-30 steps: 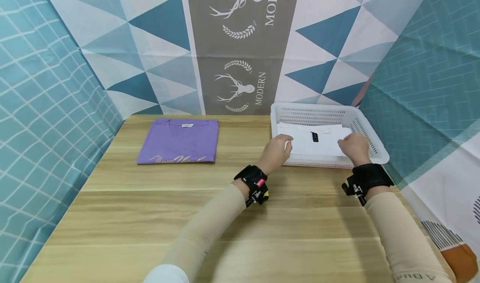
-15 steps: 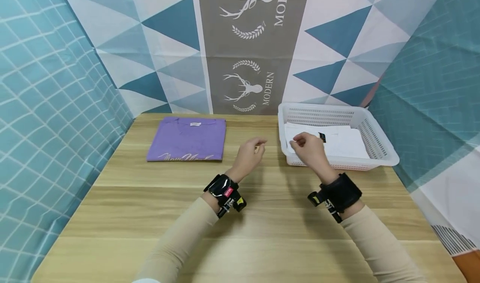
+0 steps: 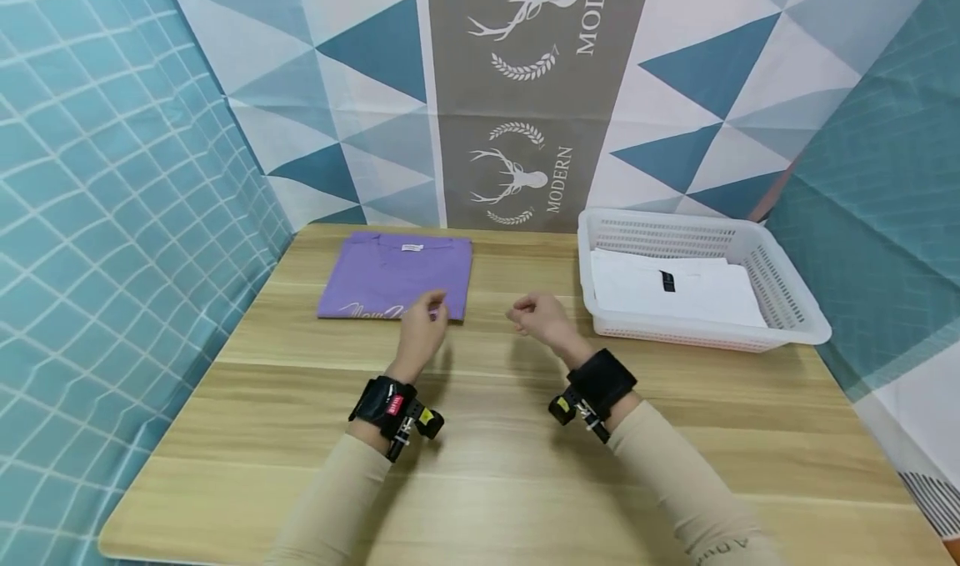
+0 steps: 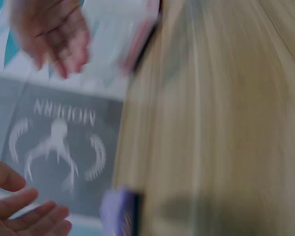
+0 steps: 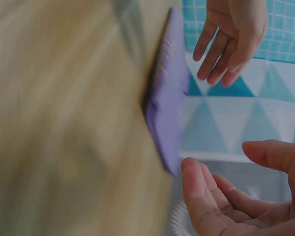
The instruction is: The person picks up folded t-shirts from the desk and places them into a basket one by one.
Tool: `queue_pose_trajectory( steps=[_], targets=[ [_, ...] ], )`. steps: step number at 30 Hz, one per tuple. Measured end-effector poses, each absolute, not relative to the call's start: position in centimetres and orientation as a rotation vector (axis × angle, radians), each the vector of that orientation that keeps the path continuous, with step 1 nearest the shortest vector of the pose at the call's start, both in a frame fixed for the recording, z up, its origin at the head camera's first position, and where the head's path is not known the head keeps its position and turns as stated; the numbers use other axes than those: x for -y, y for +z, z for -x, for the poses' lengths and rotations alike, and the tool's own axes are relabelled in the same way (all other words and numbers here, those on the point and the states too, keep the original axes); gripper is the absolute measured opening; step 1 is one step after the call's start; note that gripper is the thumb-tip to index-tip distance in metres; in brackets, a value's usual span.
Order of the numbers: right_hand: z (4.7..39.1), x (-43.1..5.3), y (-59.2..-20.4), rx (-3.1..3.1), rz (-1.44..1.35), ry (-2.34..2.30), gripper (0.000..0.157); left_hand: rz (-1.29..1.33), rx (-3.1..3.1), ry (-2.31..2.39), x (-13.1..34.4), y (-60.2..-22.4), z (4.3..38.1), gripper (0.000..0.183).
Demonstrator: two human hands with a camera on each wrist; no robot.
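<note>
A folded purple shirt (image 3: 397, 274) with light lettering along its front edge lies at the back left of the table. My left hand (image 3: 422, 333) hovers over the near right edge of that shirt, holding nothing, its fingers loosely bent. Right of the shirt, my right hand (image 3: 546, 323) is above the bare wood, also holding nothing. In the right wrist view, the right hand's thumb (image 5: 268, 153) and fingers stand apart. A folded white garment (image 3: 675, 287) with a black label lies flat in the white plastic basket (image 3: 705, 333) at the back right.
The wooden table (image 3: 480, 466) meets a patterned backdrop (image 3: 510, 116) at its far edge. A blue checked cloth (image 3: 135, 216) hangs along the left side, and a teal cloth (image 3: 892, 216) along the right.
Both hands have moved left, away from the white garment in the basket, and the left one has reached the purple shirt's edge. The head view has shifted left. The shirt and basket stay put.
</note>
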State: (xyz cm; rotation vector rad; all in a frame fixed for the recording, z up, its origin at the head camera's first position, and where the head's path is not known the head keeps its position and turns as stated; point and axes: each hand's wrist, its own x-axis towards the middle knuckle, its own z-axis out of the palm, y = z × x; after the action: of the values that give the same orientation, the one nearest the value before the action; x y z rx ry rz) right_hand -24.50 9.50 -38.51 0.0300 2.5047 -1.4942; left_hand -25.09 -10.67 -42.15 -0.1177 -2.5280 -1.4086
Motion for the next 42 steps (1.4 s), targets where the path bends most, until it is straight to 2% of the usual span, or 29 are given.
queue_pose_trajectory(
  steps=[9, 13, 17, 19, 22, 25, 28, 33, 42],
  targets=[
    [26.1, -3.6, -44.2, -1.959, -0.271, -1.820, 0.040, -0.491, 2.537, -1.690, 18.7, -43.8, 25.7, 0.049],
    [27.0, -2.2, -45.0, -1.772, -0.392, -1.962, 0.046, -0.721, 2.355, -1.893, 20.9, -44.9, 26.6, 0.055],
    [27.9, -1.4, -45.1, -1.640, -0.474, -2.063, 0.046, -0.798, 2.059, -2.030, 23.1, -48.0, 28.8, 0.058],
    [28.2, -1.0, -45.1, -1.602, -0.493, -2.101, 0.044, -0.846, 1.956, -2.052, 23.7, -48.5, 29.4, 0.042],
    [28.7, -0.6, -45.4, -1.575, -0.514, -2.148, 0.042, -0.954, 1.828, -2.048, 23.9, -47.4, 29.4, 0.005],
    [29.1, -0.3, -45.7, -1.549, -0.537, -2.184, 0.040, -1.067, 1.791, -2.018, 24.0, -45.6, 28.9, 0.011],
    [29.3, -0.1, -46.0, -1.537, -0.544, -2.207, 0.039, -1.148, 1.782, -1.970, 24.5, -44.8, 29.0, 0.003],
    [29.3, 0.0, -46.4, -1.560, -0.549, -2.207, 0.037, -1.237, 1.844, -1.866, 25.6, -44.9, 29.6, 0.025],
    [29.5, 0.7, -46.9, -1.664, -0.586, -2.236, 0.034, -1.145, 1.871, -1.969, 26.9, -45.1, 29.8, 0.038]
  ],
)
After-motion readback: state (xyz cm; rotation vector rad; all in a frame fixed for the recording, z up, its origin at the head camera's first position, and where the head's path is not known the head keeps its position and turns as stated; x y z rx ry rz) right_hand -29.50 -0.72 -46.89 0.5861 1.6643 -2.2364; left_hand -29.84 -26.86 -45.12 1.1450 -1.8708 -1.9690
